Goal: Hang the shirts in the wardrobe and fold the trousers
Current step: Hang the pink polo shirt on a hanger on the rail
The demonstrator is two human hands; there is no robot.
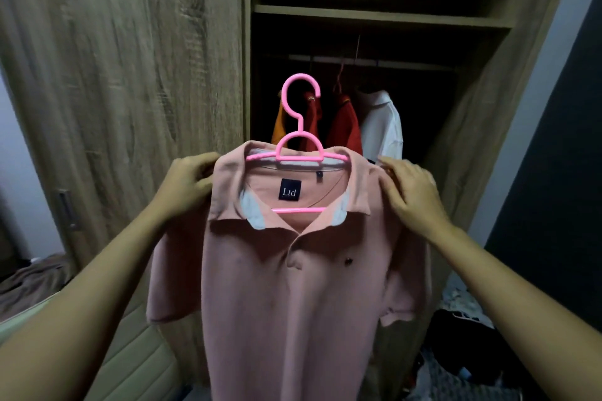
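- Head view, far left: brown heap on bed, unfolded; whether trousers, cannot tell.
- Grips shirt at one shoulder with left hand, fingers pinched on cloth.
- Holds it on hanger before open wardrobe, hook free, not yet on rail.
- Behind: hung shirts, orange, red and white, already done.
- Grips other shoulder with right hand, fingers curled over cloth.
- Lower right: dark pile, likely left to sort.

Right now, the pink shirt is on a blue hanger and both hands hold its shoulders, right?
No: the hanger is pink, not blue, as the head view shows. The pink shirt is on it; left hand and right hand hold its shoulders.
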